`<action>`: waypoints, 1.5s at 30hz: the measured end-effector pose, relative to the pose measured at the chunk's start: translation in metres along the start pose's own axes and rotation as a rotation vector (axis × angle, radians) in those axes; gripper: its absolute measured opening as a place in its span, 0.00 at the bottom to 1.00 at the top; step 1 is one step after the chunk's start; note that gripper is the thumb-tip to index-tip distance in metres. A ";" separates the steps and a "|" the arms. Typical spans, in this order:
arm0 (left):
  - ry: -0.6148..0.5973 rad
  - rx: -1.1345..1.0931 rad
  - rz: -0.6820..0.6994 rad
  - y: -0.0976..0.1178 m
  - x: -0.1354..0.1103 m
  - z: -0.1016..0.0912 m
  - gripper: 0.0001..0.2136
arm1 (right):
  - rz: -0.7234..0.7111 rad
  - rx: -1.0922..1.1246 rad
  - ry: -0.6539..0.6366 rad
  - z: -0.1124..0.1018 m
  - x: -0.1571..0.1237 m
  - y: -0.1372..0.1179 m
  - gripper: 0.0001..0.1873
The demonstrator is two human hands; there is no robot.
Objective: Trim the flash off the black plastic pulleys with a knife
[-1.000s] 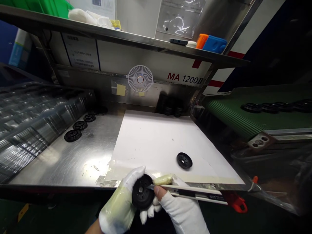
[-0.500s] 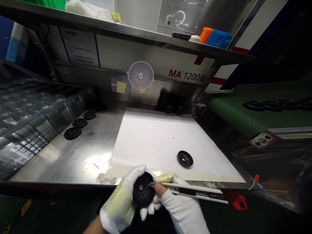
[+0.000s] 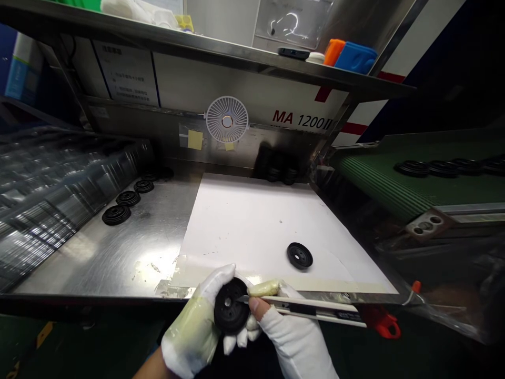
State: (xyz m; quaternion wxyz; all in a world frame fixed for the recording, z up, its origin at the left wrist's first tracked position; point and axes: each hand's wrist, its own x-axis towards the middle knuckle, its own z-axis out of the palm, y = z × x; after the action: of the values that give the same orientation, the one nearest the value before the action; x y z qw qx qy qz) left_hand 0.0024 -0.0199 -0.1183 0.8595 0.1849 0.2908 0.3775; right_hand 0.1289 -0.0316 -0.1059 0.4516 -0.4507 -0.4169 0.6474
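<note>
My left hand (image 3: 191, 329), in a white glove wrapped with yellowish tape, is shut on a black moulded rubber disc (image 3: 231, 305) at the bench's front edge. My right hand (image 3: 294, 339), in a white fingerless glove, is shut on a snap-off utility knife (image 3: 311, 308). The knife's blade tip touches the disc's face, and its handle runs off to the right, ending at a red-orange ring. Another black disc (image 3: 300, 256) lies on a white sheet (image 3: 244, 226), a short way beyond my hands. The disc's far side is hidden.
Several black discs (image 3: 116, 215) stand on the steel bench top (image 3: 94, 263) at left, beside stacked clear plastic trays (image 3: 51, 189). A green conveyor belt (image 3: 379, 189) carries several discs at right. A steel shelf (image 3: 205, 52) runs overhead, and a small white fan (image 3: 226, 119) sits behind the bench.
The whole scene sits slightly higher in the picture, from a small head movement. Both hands keep the same hold, with the blade still at the disc.
</note>
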 end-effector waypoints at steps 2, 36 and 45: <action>0.012 -0.003 -0.004 0.001 0.001 -0.001 0.34 | -0.012 0.045 0.008 0.004 -0.001 0.000 0.21; -0.031 -0.016 -0.034 -0.005 0.004 -0.008 0.35 | -0.080 -0.105 0.100 -0.006 0.005 0.012 0.17; 0.037 0.222 0.355 0.002 -0.011 -0.007 0.16 | -0.104 0.038 0.172 -0.029 0.010 0.008 0.16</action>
State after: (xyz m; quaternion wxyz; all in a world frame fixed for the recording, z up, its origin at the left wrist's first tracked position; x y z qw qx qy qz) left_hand -0.0093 -0.0264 -0.1192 0.7485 0.3196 0.3094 0.4918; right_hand 0.1532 -0.0198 -0.1224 0.5272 -0.4736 -0.3871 0.5899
